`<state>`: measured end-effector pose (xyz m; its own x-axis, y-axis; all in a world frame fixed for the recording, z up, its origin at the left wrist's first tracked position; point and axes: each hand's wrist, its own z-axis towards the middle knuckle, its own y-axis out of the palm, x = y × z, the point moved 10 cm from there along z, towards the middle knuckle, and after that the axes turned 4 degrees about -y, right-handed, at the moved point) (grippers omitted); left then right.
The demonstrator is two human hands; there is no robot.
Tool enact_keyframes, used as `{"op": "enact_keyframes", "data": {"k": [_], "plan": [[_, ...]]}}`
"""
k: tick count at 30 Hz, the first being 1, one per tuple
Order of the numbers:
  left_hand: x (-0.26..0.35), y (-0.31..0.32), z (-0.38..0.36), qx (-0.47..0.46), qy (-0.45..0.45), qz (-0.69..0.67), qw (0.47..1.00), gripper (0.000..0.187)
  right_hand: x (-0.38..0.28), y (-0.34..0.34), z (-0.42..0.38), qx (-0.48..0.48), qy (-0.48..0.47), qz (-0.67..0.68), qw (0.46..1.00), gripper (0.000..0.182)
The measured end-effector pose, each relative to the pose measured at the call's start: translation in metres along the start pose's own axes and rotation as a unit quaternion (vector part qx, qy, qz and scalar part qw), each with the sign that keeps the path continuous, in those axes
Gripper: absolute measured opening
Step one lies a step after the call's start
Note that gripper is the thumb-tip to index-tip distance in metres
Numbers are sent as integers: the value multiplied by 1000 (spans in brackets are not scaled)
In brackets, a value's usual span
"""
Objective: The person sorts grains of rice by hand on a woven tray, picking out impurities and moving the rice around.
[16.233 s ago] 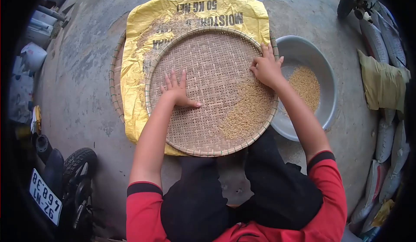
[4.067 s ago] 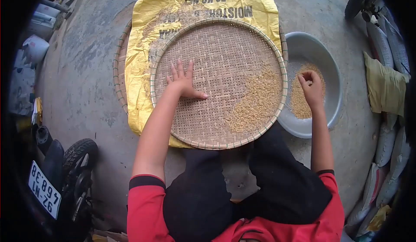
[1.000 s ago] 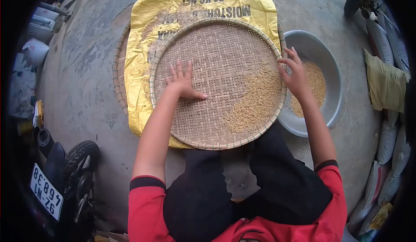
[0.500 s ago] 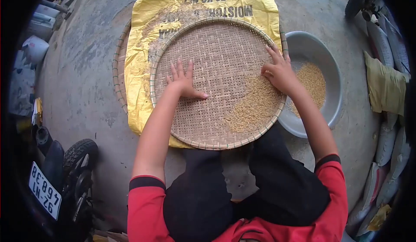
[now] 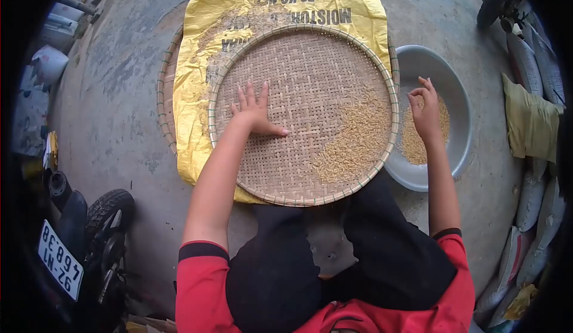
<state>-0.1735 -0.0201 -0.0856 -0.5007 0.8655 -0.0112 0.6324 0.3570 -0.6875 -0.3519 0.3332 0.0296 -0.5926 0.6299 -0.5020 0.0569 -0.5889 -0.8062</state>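
A round woven bamboo tray (image 5: 286, 70) lies in front of me, its near edge over my knees. Unhusked rice grains (image 5: 352, 145) are spread across its right side. My left hand (image 5: 256, 115) rests flat on the left part of the weave, fingers spread. Over the grey metal basin (image 5: 458, 136), right of the tray, hangs my right hand (image 5: 425, 109) with thumb and fingers drawn together in a pinch. Whatever is between those fingertips is too small to make out. Inside the basin, below that hand, sits a heap of grain (image 5: 412, 142).
Beneath the tray is a yellow printed sack (image 5: 194, 94), on top of another bamboo tray (image 5: 167, 88). A motorbike wheel (image 5: 110, 213) stands at the lower left. Filled sacks (image 5: 531, 202) line the right side. The concrete floor (image 5: 143, 52) surrounds everything.
My right hand has left the grain at the tray's right edge and moved right, over the basin. My left hand stays in place on the tray.
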Motion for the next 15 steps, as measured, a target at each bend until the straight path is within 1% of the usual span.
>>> {"op": "enact_keyframes", "data": {"k": [1,2,4,8,10,11,13,14,15], "plan": [[1,0,0,-3,1,-1,1000,145,19,-13,-8,37,53,-12,998,18],[2,0,0,-3,2,-3,1000,145,20,-16,-13,37,52,-14,998,18],[2,-1,-2,-2,2,-2,1000,145,38,-19,-23,58,143,95,983,24],[3,-2,-3,-3,2,-2,1000,145,10,-4,-4,35,136,141,980,28],[2,-1,-1,1,0,3,1000,145,-26,21,10,-35,17,65,997,32],[2,-1,-1,1,-1,5,1000,145,-33,29,12,-34,19,66,997,32],[2,-2,-2,2,-2,2,1000,145,-45,58,10,-123,34,-10,992,34],[1,-1,-2,1,-2,4,1000,145,-49,62,11,-123,35,-9,992,34],[1,-1,-1,2,0,2,1000,145,-49,64,11,-130,49,-50,989,34]]}}
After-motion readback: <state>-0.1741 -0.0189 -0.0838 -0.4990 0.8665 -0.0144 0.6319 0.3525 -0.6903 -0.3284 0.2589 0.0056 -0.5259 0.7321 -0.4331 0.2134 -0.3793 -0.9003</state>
